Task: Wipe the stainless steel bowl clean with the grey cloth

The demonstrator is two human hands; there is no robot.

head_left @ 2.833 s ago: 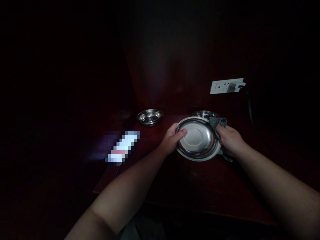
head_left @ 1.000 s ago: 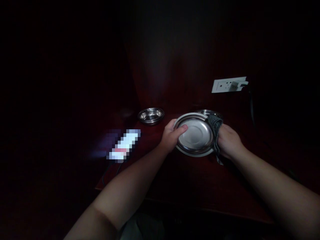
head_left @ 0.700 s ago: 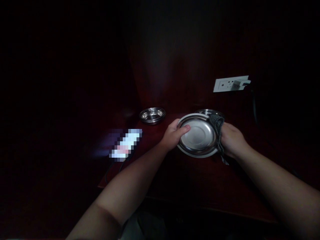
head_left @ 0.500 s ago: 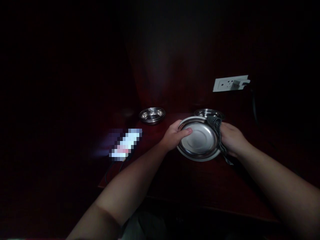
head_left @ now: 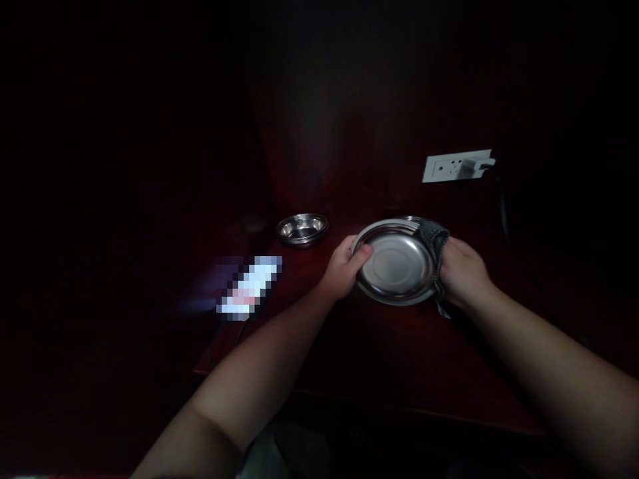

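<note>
1. Head view: your left hand point(head_left: 343, 267) pinches the left rim of 1 steel dish point(head_left: 397, 266), thumb on its face.
2. Your right hand point(head_left: 464, 269) clasps a dark cloth point(head_left: 434, 239) folded over the dish's right edge.
3. The dish is tilted, held above the red table point(head_left: 359, 359).
4. Behind, right: 1 white wall socket point(head_left: 439, 169).

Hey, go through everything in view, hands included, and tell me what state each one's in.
Metal dish: held up, tilted
Cloth: draped over the dish's right edge
Left hand: gripping the dish
Right hand: holding the cloth
Back-left bowl: upright
Metalware behind the dish: mostly hidden
Pixelated device: lit
Plug: in the wall socket
</note>
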